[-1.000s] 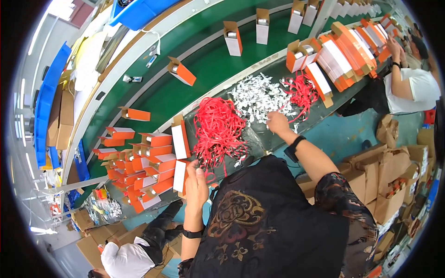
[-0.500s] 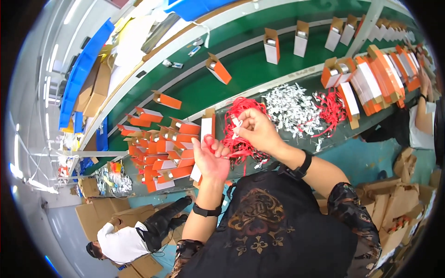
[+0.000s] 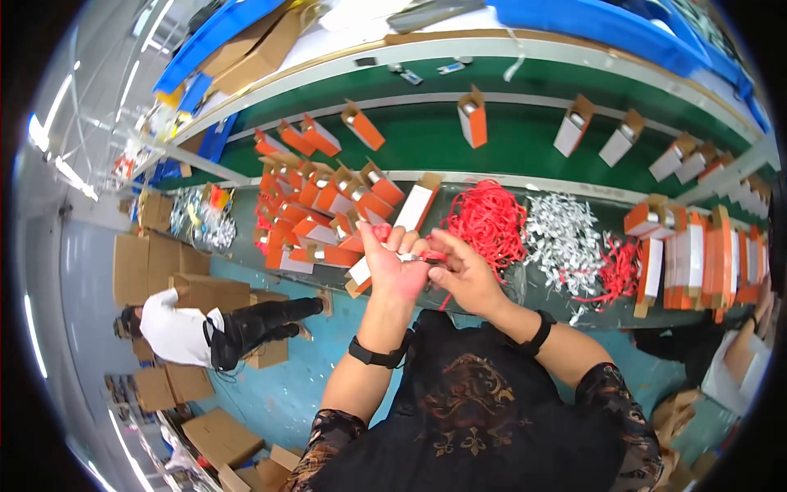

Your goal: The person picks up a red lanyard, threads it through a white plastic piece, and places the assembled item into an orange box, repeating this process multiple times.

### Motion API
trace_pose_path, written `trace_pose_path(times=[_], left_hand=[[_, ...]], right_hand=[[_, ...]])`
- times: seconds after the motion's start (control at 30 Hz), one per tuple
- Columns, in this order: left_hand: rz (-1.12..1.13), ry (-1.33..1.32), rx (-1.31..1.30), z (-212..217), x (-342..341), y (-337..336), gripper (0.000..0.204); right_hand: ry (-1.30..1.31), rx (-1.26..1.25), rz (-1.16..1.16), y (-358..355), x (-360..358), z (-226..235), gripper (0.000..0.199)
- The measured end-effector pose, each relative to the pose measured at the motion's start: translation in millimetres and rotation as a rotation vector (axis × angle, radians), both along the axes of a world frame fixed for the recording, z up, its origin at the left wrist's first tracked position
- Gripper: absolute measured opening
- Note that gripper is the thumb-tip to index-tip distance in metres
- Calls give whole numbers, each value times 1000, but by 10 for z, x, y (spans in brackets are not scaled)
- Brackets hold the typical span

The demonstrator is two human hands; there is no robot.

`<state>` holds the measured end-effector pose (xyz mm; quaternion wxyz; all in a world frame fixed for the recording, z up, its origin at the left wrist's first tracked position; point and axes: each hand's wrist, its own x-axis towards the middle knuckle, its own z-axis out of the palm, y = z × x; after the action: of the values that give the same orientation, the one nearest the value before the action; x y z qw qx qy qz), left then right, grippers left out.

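My left hand [image 3: 395,266] is palm up in front of me, its fingers curled over a red strap [image 3: 432,255] that also shows as a loop by the fingertips. A small white piece [image 3: 407,257] lies across this palm. My right hand [image 3: 469,277] meets it from the right, thumb and fingers pinched on the strap's end, where something small and dark shows; the fingers partly hide it. Just beyond my hands are a heap of red straps [image 3: 488,225] and a heap of small white cord pieces [image 3: 566,238].
Open orange-and-white boxes [image 3: 328,201] crowd the bench at left. More boxes [image 3: 697,262] stand in a row at right, beside a smaller red strap heap [image 3: 619,269]. Spaced boxes stand on the green belt [image 3: 418,131] behind. A person [image 3: 188,328] is at the lower left among cartons.
My right hand has come down and left to meet my left hand; the white piece it pinched now seems to be at the left palm. The view has turned toward the left.
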<state>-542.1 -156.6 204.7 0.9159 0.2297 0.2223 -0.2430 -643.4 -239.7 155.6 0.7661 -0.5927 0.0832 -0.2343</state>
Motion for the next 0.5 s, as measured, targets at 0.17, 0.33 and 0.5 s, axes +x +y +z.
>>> trace_pose_path(times=[0.17, 0.33, 0.5], left_hand=[[12, 9, 9, -216, 164, 210, 58], [-95, 196, 310, -412, 349, 312, 28], [-255, 119, -25, -694, 771, 647, 33]], right_hand=[[117, 114, 240, 51, 193, -97, 26], [132, -537, 107, 247, 599, 246, 12], [79, -890, 179, 553, 1300, 388, 12]])
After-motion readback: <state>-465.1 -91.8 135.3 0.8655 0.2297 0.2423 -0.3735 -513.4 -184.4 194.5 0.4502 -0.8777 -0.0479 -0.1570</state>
